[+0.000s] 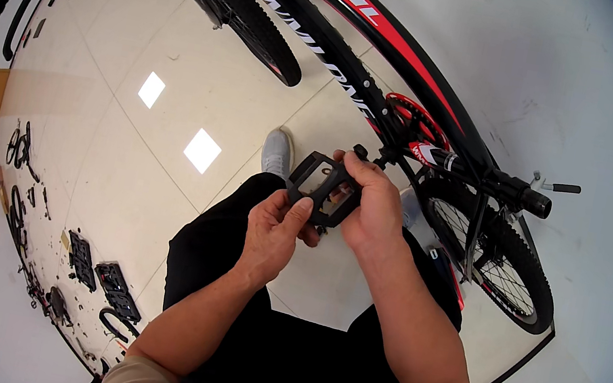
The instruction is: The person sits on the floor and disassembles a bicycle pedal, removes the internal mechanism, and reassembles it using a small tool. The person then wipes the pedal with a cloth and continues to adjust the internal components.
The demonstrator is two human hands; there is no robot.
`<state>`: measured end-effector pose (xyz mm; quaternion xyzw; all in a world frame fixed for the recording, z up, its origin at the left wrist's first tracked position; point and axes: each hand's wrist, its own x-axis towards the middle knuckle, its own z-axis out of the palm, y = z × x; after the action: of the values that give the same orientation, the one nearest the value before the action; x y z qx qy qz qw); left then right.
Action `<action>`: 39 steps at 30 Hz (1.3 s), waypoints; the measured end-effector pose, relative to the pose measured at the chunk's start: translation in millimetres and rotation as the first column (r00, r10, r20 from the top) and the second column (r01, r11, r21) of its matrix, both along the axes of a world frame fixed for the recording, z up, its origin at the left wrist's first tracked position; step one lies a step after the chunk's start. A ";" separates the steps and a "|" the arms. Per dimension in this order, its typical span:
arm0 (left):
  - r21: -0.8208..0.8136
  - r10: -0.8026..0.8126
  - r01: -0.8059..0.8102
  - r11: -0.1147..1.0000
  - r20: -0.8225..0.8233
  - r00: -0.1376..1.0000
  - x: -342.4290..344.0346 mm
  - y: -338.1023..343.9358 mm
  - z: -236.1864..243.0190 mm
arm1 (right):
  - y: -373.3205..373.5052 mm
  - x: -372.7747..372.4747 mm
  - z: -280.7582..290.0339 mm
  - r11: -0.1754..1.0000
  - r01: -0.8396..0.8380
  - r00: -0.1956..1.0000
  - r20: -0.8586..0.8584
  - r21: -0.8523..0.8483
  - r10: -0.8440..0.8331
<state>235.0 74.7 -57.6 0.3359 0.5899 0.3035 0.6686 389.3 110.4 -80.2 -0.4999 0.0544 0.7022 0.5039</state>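
Note:
A black bicycle pedal [330, 185] with an open cage is between my two hands, beside the bike's crank area. My left hand [272, 236] grips its near-left edge, the thumb on top and the fingers underneath. On the other side, my right hand [376, 206] pinches the pedal's right end, thumb at the top near the spindle end; some of its fingers are hidden behind the pedal. Just beyond my right thumb sits the crank arm [386, 158], close to the pedal; whether the two are joined I cannot make out. A red chainring [419, 119] shows behind it.
The black, red and white bike frame [429, 53] stretches across the top, with its rear wheel [502, 267] at right and front wheel [242, 20] at upper left. Drop handlebars [1, 15] hang far left. Open tool cases [115, 289] and scattered parts lie on the tiled floor [117, 150].

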 end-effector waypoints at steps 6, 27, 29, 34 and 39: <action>0.014 0.010 -0.010 1.000 -0.004 1.000 1.3 0.8 2.9 | -0.8 3.0 -3.7 0.997 -0.012 0.995 -0.099 0.081 0.020; 0.005 0.024 -0.024 1.000 -0.001 1.000 2.0 1.9 4.1 | 1.0 0.7 6.4 0.999 0.049 0.992 -0.116 0.002 -0.049; 0.003 0.009 -0.009 1.000 -0.002 1.000 1.4 0.9 2.2 | 2.2 0.8 5.6 0.999 0.020 0.997 -0.070 -0.029 -0.022; 0.006 -0.003 0.003 1.000 -0.032 0.999 1.0 1.2 2.4 | 0.8 3.2 -1.8 1.000 0.009 1.000 -0.030 0.019 -0.008; -0.005 0.013 -0.013 1.000 -0.012 1.000 0.9 2.0 3.6 | -0.9 2.5 6.1 0.998 0.025 0.990 -0.140 0.059 -0.017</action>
<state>235.9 76.7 -54.1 0.3322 0.5969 0.3045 0.6638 391.8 109.5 -74.1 -0.4335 0.0732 0.7314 0.5213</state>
